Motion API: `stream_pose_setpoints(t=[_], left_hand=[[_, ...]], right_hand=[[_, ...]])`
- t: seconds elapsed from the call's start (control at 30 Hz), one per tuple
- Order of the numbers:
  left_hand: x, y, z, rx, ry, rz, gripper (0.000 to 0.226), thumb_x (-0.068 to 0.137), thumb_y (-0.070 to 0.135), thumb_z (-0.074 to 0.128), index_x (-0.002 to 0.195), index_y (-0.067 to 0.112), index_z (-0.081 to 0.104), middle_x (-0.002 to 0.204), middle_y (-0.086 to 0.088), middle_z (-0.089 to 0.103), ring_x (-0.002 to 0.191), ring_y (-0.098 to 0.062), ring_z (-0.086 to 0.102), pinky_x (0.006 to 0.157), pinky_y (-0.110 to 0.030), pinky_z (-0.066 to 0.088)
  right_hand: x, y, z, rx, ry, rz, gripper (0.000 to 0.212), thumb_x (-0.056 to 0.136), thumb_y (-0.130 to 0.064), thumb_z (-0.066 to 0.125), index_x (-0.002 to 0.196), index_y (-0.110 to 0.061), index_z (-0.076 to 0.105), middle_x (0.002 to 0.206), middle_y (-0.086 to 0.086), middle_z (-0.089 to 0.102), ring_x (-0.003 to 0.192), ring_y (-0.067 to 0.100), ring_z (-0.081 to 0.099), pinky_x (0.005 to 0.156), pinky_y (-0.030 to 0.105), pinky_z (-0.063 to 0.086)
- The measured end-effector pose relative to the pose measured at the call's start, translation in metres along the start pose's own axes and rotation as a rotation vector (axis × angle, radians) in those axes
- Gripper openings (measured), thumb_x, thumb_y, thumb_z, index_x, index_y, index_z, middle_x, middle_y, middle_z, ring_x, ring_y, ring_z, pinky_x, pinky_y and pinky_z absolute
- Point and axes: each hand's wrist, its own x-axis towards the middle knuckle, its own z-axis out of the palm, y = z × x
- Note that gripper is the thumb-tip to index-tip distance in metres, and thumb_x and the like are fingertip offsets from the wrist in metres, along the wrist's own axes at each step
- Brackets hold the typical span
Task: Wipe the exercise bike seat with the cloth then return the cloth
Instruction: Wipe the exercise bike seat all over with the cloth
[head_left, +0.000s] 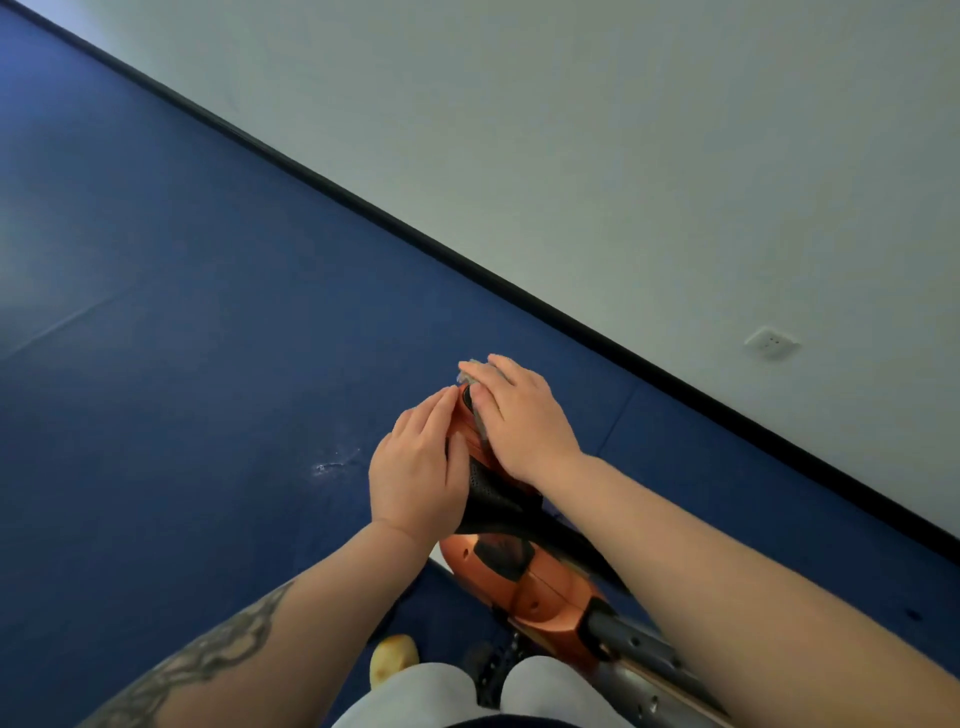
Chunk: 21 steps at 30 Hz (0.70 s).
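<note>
- Though my right hand (519, 415) hides most of it, I see the grey cloth (470, 365) pressed flat under that palm on the seat (488, 488).
- My left hand (418, 462) lies open against the seat's side, gripping nothing.
- The bike frame (524, 577) is cut off below.

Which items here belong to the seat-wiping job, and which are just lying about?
Job:
- orange-and-black padded bike seat
- grey cloth under right hand
- left hand, on the seat's side

Lying about:
- white wall socket
- yellowish rounded object on blue floor
</note>
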Motion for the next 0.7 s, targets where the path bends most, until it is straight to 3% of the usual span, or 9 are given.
stream_pose_setpoints(t=[0.07,0.13,0.2,0.27,0.47,0.6,0.7], left_hand=[[-0.002,-0.001,-0.001,-0.021,0.008,0.022,0.043,0.091,0.026,0.036,0.132,0.020,0.048,0.130,0.005,0.057,0.118,-0.010,0.049,0.087,-0.030,0.047],[-0.003,-0.003,-0.001,-0.056,0.025,0.040,0.042,0.091,0.022,0.039,0.132,0.020,0.048,0.129,0.005,0.057,0.119,-0.008,0.046,0.087,-0.025,0.043],[-0.004,-0.004,-0.001,-0.079,0.035,0.051,0.042,0.090,0.021,0.040,0.131,0.020,0.049,0.130,0.004,0.056,0.119,-0.008,0.045,0.090,-0.026,0.041],[-0.002,-0.004,-0.001,-0.087,0.044,0.078,0.042,0.090,0.020,0.040,0.130,0.019,0.052,0.131,0.003,0.055,0.118,-0.011,0.046,0.096,-0.029,0.038],[-0.001,-0.001,-0.002,-0.110,0.036,0.138,0.041,0.091,0.013,0.041,0.129,0.015,0.054,0.133,0.003,0.055,0.118,-0.014,0.048,0.098,-0.036,0.042],[-0.003,-0.004,-0.002,-0.099,0.038,0.151,0.041,0.091,0.018,0.036,0.128,0.018,0.055,0.133,0.006,0.055,0.117,-0.014,0.048,0.092,-0.040,0.047],[-0.002,-0.006,0.001,-0.086,0.046,0.156,0.041,0.091,0.020,0.035,0.127,0.021,0.055,0.133,0.007,0.055,0.116,-0.012,0.047,0.090,-0.039,0.048]], right_hand=[[-0.009,0.005,0.001,0.014,0.002,-0.017,0.044,0.102,-0.040,0.025,0.145,-0.039,0.034,0.156,-0.004,0.026,0.144,0.020,0.019,0.115,0.039,0.027],[-0.035,0.015,0.005,0.017,0.006,-0.022,0.047,0.101,-0.044,0.025,0.147,-0.049,0.018,0.160,-0.011,0.011,0.147,0.016,0.008,0.110,0.039,0.031],[-0.060,0.021,0.010,-0.025,0.030,-0.016,0.050,0.099,-0.048,0.023,0.145,-0.056,0.004,0.160,-0.017,0.000,0.148,0.013,0.002,0.103,0.038,0.039],[-0.055,0.023,0.011,-0.047,0.046,0.002,0.049,0.099,-0.049,0.022,0.143,-0.058,0.002,0.160,-0.018,-0.001,0.148,0.013,0.003,0.103,0.040,0.040],[0.014,0.008,0.000,0.134,-0.049,0.138,0.045,0.101,-0.046,0.022,0.145,-0.041,0.034,0.152,-0.008,0.034,0.136,0.023,0.034,0.104,0.041,0.034],[-0.023,0.019,0.001,0.117,-0.038,0.128,0.050,0.101,-0.045,0.022,0.150,-0.040,0.013,0.154,-0.006,0.029,0.130,0.023,0.042,0.098,0.041,0.042],[-0.063,0.027,0.004,-0.032,-0.029,0.180,0.056,0.100,-0.048,0.020,0.149,-0.043,-0.006,0.152,-0.006,0.032,0.107,0.021,0.058,0.073,0.035,0.048]])
